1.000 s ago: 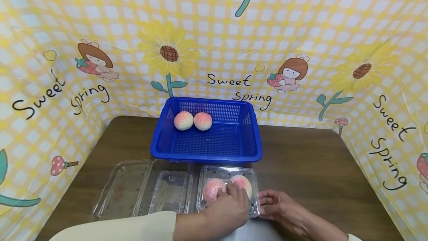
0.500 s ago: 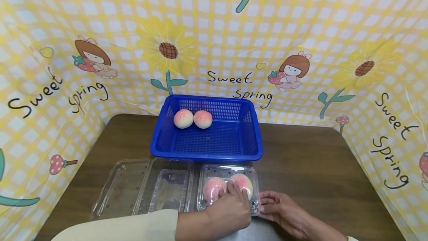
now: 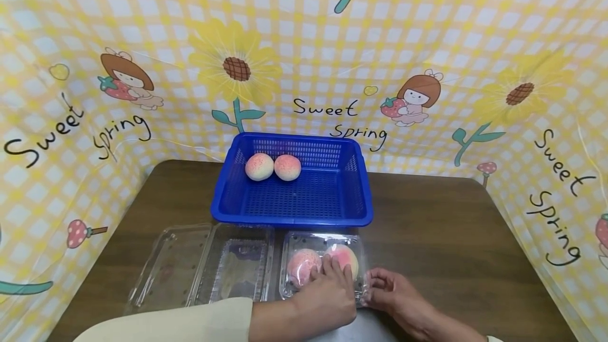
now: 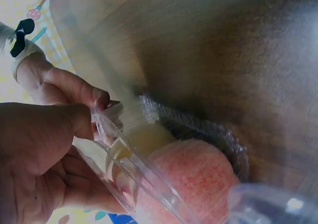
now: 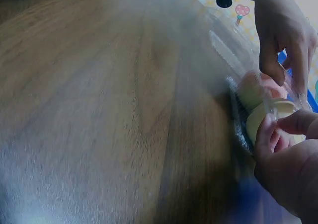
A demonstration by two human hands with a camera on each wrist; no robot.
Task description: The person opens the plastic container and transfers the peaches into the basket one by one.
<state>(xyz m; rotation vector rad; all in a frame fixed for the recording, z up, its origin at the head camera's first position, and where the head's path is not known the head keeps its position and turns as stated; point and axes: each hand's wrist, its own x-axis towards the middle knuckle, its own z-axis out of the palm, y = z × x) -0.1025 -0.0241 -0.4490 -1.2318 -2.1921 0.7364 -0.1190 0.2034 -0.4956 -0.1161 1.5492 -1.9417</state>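
Note:
Two pink-and-cream peaches [image 3: 304,267] sit inside a clear plastic clamshell box [image 3: 291,241] with its lid over them. My left hand [image 3: 325,297] lies across the front of the lid, its fingers and thumb touching the plastic above the peaches. At the box's front right corner, my right hand [image 3: 396,294] pinches the rim between thumb and fingers. In the right wrist view, the lid edge [image 5: 271,105] lies in the right hand's pinch, close to the left hand [image 5: 285,40]. The left wrist view shows a peach [image 4: 191,177] beneath the tilted-looking clear lid [image 4: 144,172].
A blue plastic basket [image 3: 294,220] stands behind the box and holds two more peaches [image 3: 287,168]. Left of the box lies a second clear clamshell box [image 3: 242,268], its lid [image 3: 173,263] folded out flat. Patterned cloth [image 3: 304,41] surrounds the brown table [image 3: 442,231].
The left hand stays on the lid with little movement. The right hand's fingers shift slightly at the box's front right corner. The head view has tilted slightly.

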